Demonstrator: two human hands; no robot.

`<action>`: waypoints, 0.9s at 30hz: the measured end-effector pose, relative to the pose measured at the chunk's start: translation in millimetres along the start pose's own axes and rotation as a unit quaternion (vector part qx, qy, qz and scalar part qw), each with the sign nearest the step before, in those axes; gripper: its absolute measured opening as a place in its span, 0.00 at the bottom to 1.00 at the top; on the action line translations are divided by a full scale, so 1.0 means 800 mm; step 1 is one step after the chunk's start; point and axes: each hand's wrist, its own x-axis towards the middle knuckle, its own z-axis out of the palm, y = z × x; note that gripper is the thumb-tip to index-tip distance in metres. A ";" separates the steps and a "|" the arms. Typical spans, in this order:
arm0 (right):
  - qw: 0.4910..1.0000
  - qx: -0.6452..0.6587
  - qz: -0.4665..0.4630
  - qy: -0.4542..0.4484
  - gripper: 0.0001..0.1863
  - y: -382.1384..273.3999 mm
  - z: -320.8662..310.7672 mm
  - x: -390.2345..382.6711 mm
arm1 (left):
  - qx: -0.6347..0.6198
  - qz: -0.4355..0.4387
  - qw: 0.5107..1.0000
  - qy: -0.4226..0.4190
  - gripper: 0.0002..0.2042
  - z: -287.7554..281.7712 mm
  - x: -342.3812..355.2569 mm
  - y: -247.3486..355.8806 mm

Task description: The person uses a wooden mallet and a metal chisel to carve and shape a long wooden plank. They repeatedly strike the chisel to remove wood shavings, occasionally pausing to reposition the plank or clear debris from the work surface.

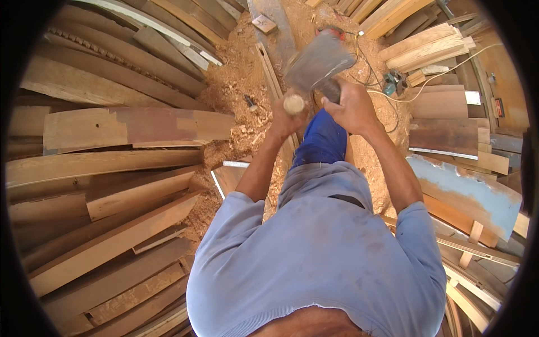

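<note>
My right hand (355, 106) is closed around the dark handle (330, 90) of a mallet. The mallet's broad grey head (320, 60) is raised above the work and smeared by motion. Just to its left, my left hand (287, 119) wraps round an upright wooden tool handle (293, 104), whose pale round end faces up. The lower part of that tool is hidden, so its kind does not show. Below the hands, a long narrow piece of wood (269, 70) with a slot near its far end runs away from me, beside my blue-clad leg (321, 140).
Wood shavings (238, 126) cover the floor. Stacked planks (174, 124) crowd the left, and more boards (443, 135) line the right. A green power tool (393, 83) with a pale cord (432, 89) lies at right. A small wooden block (264, 23) rests on a board ahead.
</note>
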 end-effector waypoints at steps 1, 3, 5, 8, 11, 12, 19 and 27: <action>0.995 0.083 0.005 0.051 0.19 0.003 0.006 -0.009 | 0.014 -0.014 1.000 -0.006 0.09 0.000 -0.020 0.002; 0.979 0.178 0.052 0.084 0.16 -0.009 0.012 -0.026 | 0.029 0.028 0.999 -0.023 0.07 -0.003 -0.057 0.007; 0.959 0.245 0.089 0.113 0.14 -0.009 0.017 -0.032 | 0.011 0.080 0.994 -0.068 0.07 0.000 -0.098 0.009; 0.945 0.275 0.120 0.129 0.13 0.014 0.045 -0.052 | 0.038 0.179 0.964 -0.191 0.07 0.005 -0.139 0.003; 0.951 0.260 0.117 0.118 0.13 0.025 0.063 -0.075 | 0.079 0.195 0.948 -0.240 0.08 0.005 -0.157 0.008; 0.950 0.267 0.120 0.108 0.13 0.030 0.068 -0.081 | 0.074 0.189 0.947 -0.250 0.08 0.004 -0.154 0.008; 0.957 0.256 0.116 0.073 0.15 -0.002 0.040 -0.054 | 0.013 0.033 0.996 -0.085 0.09 -0.030 -0.048 0.002; 0.954 0.260 -0.016 0.148 0.13 -0.055 -0.029 0.043 | -0.034 -0.036 0.996 0.069 0.08 -0.025 0.058 -0.012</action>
